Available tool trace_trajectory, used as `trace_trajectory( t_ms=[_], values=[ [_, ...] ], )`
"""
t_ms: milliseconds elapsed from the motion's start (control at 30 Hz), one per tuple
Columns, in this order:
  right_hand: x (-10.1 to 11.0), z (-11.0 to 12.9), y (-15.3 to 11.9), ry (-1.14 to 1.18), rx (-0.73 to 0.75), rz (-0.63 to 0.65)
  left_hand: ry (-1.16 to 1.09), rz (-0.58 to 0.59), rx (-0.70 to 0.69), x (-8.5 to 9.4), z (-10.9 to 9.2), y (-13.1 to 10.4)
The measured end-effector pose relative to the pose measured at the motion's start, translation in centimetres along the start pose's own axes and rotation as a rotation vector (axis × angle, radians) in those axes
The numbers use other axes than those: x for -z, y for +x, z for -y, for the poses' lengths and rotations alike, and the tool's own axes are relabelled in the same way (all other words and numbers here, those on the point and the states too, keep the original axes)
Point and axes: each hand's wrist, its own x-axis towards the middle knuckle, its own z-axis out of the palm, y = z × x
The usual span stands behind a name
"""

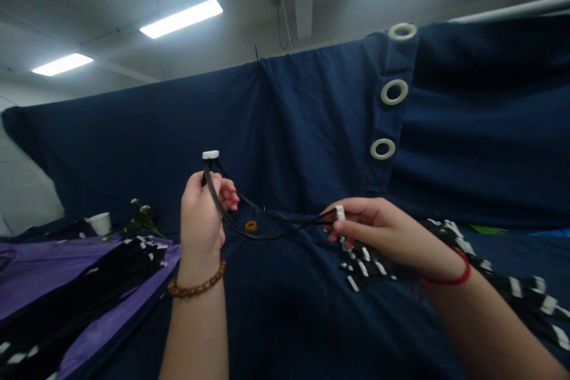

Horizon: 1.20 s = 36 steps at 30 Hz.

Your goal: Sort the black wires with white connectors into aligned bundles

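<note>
Wearing a brown beaded bracelet (196, 288) on the left wrist, a red cord bracelet (461, 272) on the right. Curling the left hand (200, 219) almost closed around a thin black cable loop (267, 238), just below a white rectangular plastic connector (211, 155) poking up past the thumb. And over on the right hand (376, 225), pinching another small white connector (340, 213) between thumb and fingers! Sagging in mid-air between the two, above a navy cloth-covered counter (267, 314). Spread about below: white-tipped black cables, left (84, 285) on glossy purple cloth (102, 332), right (365, 264) near the hand. Farther back, an orange-brown ring (252, 225), white flowers (145, 209), a white cup (100, 224), then navy curtain (312, 124) with pale eyelets (382, 91).
</note>
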Motion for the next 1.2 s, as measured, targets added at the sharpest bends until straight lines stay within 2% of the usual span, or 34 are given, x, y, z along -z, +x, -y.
trace_trajectory(
  t_ms=[67,233,300,400,500,633,733,833,1033,1200],
  values=[
    [0.3,0.8,-0.6,-0.083,0.087,-0.116,0.094,0.088,0.080,0.1,0.1,-0.1],
    [0.1,1.7,-1.3,-0.395,0.235,-0.316,0.075,0.469,0.348,-1.0,-0.1,-1.2],
    [-0.1,1.4,-1.2,-0.540,0.333,-0.370,0.122,0.567,0.353,-1.9,0.0,-2.0],
    [-0.4,0.8,-0.7,-0.800,0.418,-0.448,0.225,0.662,0.263,-3.2,0.6,-3.2],
    [-0.5,0.4,-0.4,-0.928,0.486,-0.541,0.270,0.749,0.245,-4.1,1.0,-4.2],
    [-0.5,0.9,-0.8,-0.843,0.614,-0.603,0.091,0.943,0.462,-4.5,1.1,-5.0],
    [-0.7,1.3,-1.3,-0.802,0.630,-0.631,-0.103,1.044,0.619,-4.7,1.1,-5.2],
    [-0.9,1.6,-1.5,-0.813,0.618,-0.660,-0.210,1.120,0.715,-4.8,1.3,-5.3],
    [-0.9,2.0,-1.6,-0.722,0.601,-0.624,-0.219,1.271,0.760,-4.7,2.1,-5.2],
    [-0.7,2.2,-2.0,-0.417,0.428,-0.540,-0.282,1.312,0.813,-4.9,2.5,-5.6]
  ],
)
